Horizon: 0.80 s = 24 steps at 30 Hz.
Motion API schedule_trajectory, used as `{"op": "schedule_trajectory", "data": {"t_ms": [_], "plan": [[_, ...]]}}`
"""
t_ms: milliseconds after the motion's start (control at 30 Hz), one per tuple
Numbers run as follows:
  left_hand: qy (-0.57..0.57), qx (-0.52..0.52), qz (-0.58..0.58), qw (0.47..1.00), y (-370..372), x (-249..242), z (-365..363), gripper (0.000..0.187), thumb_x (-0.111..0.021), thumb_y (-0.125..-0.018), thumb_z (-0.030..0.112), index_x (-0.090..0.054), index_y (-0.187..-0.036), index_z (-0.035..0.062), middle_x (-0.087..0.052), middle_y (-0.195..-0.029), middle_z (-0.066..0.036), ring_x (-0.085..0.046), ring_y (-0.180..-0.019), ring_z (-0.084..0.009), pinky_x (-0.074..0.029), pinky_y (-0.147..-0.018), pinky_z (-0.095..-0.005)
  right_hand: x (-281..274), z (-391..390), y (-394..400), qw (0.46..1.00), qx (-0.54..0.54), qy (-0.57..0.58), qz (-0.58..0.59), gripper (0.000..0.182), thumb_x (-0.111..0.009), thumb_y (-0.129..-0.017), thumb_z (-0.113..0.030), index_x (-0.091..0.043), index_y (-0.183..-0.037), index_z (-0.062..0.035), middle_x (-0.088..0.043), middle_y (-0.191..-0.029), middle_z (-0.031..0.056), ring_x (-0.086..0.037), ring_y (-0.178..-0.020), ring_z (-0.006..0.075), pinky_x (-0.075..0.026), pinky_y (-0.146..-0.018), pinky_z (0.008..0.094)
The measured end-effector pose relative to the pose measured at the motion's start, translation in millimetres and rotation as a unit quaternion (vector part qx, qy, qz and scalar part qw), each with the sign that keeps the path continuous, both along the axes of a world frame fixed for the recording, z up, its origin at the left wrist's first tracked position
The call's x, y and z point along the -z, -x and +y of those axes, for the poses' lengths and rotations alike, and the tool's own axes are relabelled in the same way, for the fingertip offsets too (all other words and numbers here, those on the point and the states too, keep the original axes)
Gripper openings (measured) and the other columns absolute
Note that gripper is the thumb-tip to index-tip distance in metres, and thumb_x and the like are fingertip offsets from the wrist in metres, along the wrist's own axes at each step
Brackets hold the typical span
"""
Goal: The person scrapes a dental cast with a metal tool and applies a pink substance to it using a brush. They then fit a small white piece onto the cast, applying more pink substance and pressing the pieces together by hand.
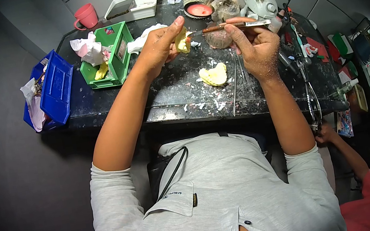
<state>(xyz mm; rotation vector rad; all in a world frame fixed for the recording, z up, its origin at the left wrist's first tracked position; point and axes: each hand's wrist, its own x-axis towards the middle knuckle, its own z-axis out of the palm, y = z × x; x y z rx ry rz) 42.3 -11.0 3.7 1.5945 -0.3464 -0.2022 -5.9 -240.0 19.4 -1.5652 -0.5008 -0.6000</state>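
Green bin holds crumpled tissue, yellow piece.

Cast lies on the bench, mid-front — metal rods just right of it. Open bin left, a lidded box further left (at the bench edge). Cup and tray behind; bowl right of the tray.

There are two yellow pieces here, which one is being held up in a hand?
The smaller yellow piece, pinched in the left hand above the bench. The larger yellow piece lies untouched on the dark benchtop.
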Motion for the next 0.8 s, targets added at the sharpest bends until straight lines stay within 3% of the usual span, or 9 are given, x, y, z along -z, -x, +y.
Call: {"op": "schedule_trajectory", "data": {"t_ms": [100,200,800], "plan": [[-0.001,-0.001,0.001,1.0,1.7,-2.3,-0.4,0.064,-0.049,-0.093,0.066,-0.067,-0.092,0.0043,-0.05,-0.056,0.003,-0.037,-0.042,-0.0044,-0.024,-0.04,-0.0212,-1.1,-1.8,1.8,1.0,0.004,0.025,0.007,0.017,-0.069,-0.091,-0.006,-0.068,-0.105,0.0039,-0.065,-0.075,0.0026,-0.055,-0.06,0.0037,-0.039,-0.049,0.0169],[-0.003,-0.002,0.002,1.0,2.5,-2.6,-0.5,0.065,-0.049,-0.093,0.066,-0.067,-0.092,0.0042,-0.049,-0.055,0.003,-0.036,-0.042,-0.0045,-0.024,-0.04,-0.0214,-0.1,-0.9,1.0,1.0,0.002,0.005,0.004,0.014,-0.071,-0.09,-0.008,-0.071,-0.1,0.0011,-0.067,-0.078,-0.0006,-0.053,-0.062,-0.0002,-0.04,-0.053,0.0152],[-0.008,-0.012,0.011,1.0,0.8,-1.2,-0.8,0.064,-0.049,-0.092,0.066,-0.068,-0.091,0.0051,-0.047,-0.055,0.004,-0.035,-0.043,-0.0045,-0.022,-0.041,-0.0219,-1.5,-5.9,1.1,0.999,0.02,0.021,-0.015,0.014,-0.071,-0.09,-0.007,-0.071,-0.1,0.0018,-0.07,-0.085,0.0032,-0.061,-0.071,0.0034,-0.047,-0.059,0.0171]]}}
